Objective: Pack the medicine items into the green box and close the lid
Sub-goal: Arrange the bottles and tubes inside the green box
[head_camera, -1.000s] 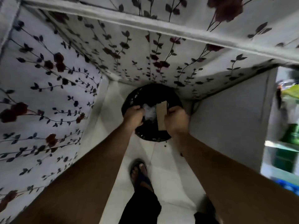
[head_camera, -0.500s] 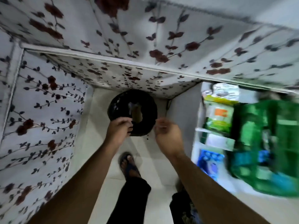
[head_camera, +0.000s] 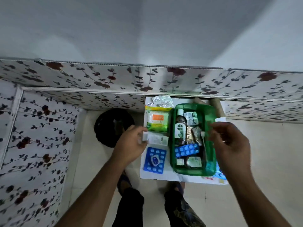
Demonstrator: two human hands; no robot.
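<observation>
While your left hand (head_camera: 131, 143) pinches the cap end of a white tube (head_camera: 155, 139) lying on the worktop (head_camera: 157, 175) beside the lidless green box (head_camera: 193, 172), your right hand (head_camera: 229, 143) hovers loosely open, gripping nothing, over that box's right rim.

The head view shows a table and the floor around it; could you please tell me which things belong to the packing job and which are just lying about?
Part of the job:
green box
brown bottle
white tube
green packet
blue pill sheet
silver sachet

Just lying about:
black bin
flowered panels
</observation>
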